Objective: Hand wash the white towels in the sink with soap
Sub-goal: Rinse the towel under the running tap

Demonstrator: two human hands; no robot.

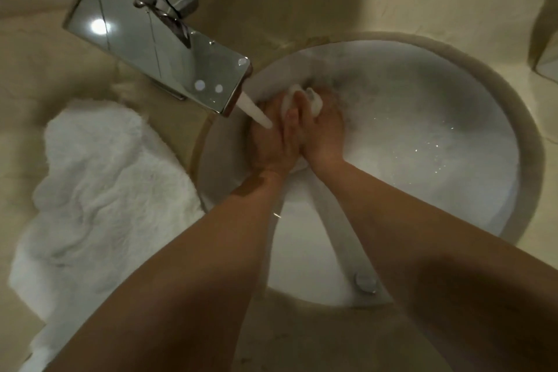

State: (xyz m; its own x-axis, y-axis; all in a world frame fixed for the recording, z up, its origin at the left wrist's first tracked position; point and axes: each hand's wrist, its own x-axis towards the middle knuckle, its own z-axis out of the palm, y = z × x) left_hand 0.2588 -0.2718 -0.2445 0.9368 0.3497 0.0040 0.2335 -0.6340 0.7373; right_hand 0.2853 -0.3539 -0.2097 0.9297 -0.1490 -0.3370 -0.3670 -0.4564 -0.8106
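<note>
Your left hand (271, 136) and right hand (323, 130) meet under the faucet (157, 48) stream, fingers curled together round one small white object (305, 100), too blurred to name. One white towel (99, 190) lies on the desk (392, 3) at 9 o'clock, touching the sink (453, 160) rim; open basin toward 3 o'clock.
</note>
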